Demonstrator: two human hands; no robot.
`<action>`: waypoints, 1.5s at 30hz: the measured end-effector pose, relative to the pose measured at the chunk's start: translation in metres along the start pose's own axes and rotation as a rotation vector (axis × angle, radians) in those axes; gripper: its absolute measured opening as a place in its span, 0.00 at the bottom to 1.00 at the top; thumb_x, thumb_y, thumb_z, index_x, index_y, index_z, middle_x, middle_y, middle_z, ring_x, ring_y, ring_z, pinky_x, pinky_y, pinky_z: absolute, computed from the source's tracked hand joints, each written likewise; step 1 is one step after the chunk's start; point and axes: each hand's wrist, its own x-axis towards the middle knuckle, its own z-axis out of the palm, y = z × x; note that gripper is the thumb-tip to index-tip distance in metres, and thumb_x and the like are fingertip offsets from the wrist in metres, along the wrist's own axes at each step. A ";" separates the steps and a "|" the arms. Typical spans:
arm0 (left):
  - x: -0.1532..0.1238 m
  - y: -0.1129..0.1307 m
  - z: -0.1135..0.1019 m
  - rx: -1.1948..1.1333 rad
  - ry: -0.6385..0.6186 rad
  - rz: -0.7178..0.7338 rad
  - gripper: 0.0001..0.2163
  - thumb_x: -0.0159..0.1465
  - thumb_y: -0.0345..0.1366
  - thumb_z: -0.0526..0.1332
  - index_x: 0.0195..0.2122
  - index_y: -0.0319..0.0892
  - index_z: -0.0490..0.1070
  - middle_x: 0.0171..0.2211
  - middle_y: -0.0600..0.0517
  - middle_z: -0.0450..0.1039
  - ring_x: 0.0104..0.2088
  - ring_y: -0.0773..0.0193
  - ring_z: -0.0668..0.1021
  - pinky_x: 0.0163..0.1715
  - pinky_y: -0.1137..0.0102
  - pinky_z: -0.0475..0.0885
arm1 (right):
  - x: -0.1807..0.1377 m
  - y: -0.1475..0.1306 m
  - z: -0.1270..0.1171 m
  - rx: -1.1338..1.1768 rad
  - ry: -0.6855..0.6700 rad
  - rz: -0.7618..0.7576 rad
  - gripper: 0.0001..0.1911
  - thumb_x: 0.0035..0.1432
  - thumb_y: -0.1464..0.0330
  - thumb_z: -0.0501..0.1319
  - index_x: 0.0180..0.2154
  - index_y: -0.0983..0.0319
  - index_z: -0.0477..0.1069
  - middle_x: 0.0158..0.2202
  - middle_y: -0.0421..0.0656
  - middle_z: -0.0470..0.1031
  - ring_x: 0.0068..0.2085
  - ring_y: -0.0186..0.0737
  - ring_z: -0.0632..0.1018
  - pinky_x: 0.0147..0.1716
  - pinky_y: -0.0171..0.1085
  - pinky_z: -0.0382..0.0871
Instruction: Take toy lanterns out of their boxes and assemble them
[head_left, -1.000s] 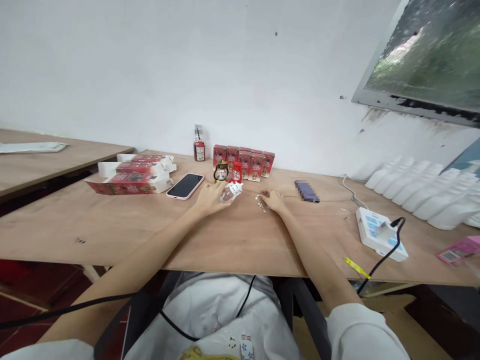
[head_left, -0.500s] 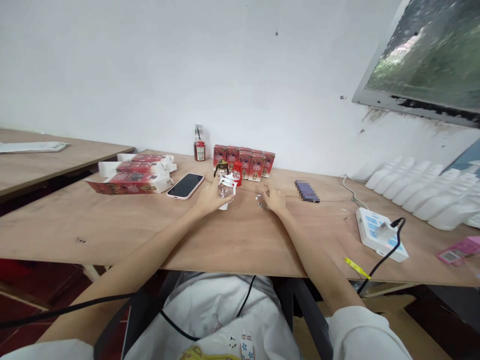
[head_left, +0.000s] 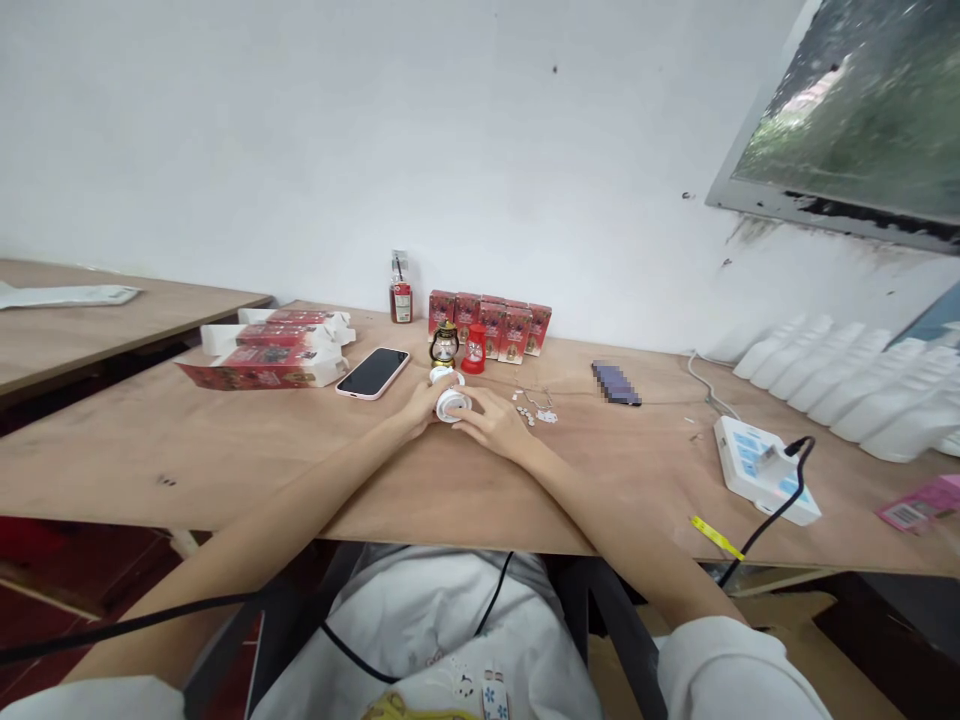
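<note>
Wooden surface (head_left: pixel 637 480), white wall (head_left: pixel 300 150) beyond. At centre, the left hand (head_left: pixel 424 402) curls around a white lantern (head_left: pixel 442 412); the right hand (head_left: pixel 496 422), half closed, touches its near-facing base (head_left: pixel 454 404), seemingly working it, which calls for steadiness.

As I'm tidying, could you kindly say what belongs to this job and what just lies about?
Likely the job's: white lantern, between left hand and right hand; small pieces; red lantern; black-gold lantern; red boxes.
Likely just lying about: pink-edged smartphone; power strip; white bottles.
</note>
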 end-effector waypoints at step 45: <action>0.019 -0.003 -0.003 -0.122 0.161 0.171 0.18 0.51 0.44 0.65 0.39 0.40 0.67 0.27 0.53 0.70 0.27 0.66 0.74 0.26 0.72 0.70 | 0.003 0.054 0.024 -0.024 -0.445 0.814 0.10 0.66 0.68 0.44 0.46 0.61 0.59 0.42 0.49 0.75 0.40 0.43 0.76 0.37 0.36 0.63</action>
